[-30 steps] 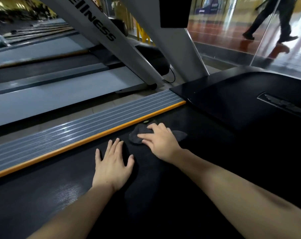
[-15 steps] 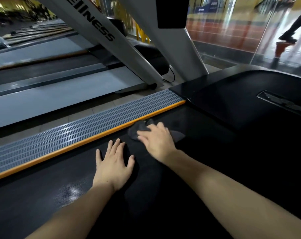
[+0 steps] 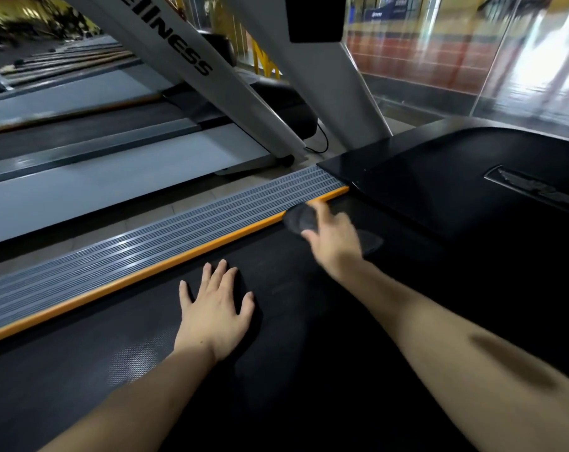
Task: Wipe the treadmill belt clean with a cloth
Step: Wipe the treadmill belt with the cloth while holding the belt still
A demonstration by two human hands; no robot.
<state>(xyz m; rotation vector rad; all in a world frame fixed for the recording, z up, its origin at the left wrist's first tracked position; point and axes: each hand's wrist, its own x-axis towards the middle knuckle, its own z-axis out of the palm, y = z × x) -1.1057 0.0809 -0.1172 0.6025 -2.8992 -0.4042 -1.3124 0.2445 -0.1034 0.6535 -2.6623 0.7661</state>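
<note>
The black treadmill belt (image 3: 120,363) fills the lower part of the view. My right hand (image 3: 333,244) presses a dark grey cloth (image 3: 297,218) flat on the belt, at its far end beside the orange edge strip (image 3: 146,274); the hand is motion-blurred. The cloth shows on both sides of the hand. My left hand (image 3: 216,313) lies flat on the belt with fingers spread, nearer to me and to the left, holding nothing.
A grey ribbed side rail (image 3: 113,252) runs along the belt's left. The black motor cover (image 3: 456,190) rises just beyond the cloth. White treadmill uprights (image 3: 211,79) stand ahead, another treadmill (image 3: 81,177) lies left, and a glass wall (image 3: 472,60) is at the back right.
My right hand has slid the cloth forward along the belt, up to the orange strip near the motor cover. My left hand has stayed in place. The passing person has left view.
</note>
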